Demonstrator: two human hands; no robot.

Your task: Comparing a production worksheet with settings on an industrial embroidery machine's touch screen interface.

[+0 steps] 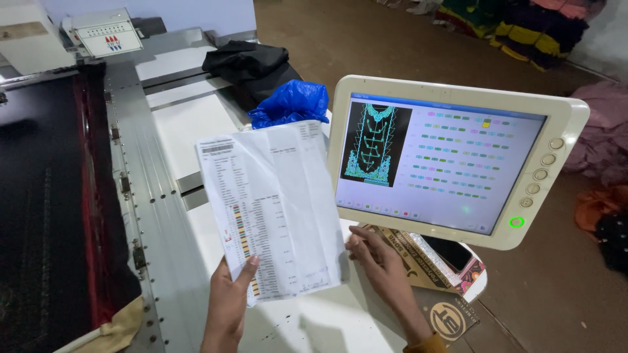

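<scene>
Creased white printed sheet [275, 209] – colour-swatch column, held upright, just beside screen

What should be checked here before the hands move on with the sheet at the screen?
1. Left hand grips the sheet at its lower edge: ok.
2. Sheet's printed side faces the camera: ok.
3. Right hand free, resting under the screen: ok.
4. Screen lit, showing a pattern and coloured rows: ok.
5. Green button glowing: ok.
6. Sheet's colours match the screen's rows: cannot tell, too small.
</scene>
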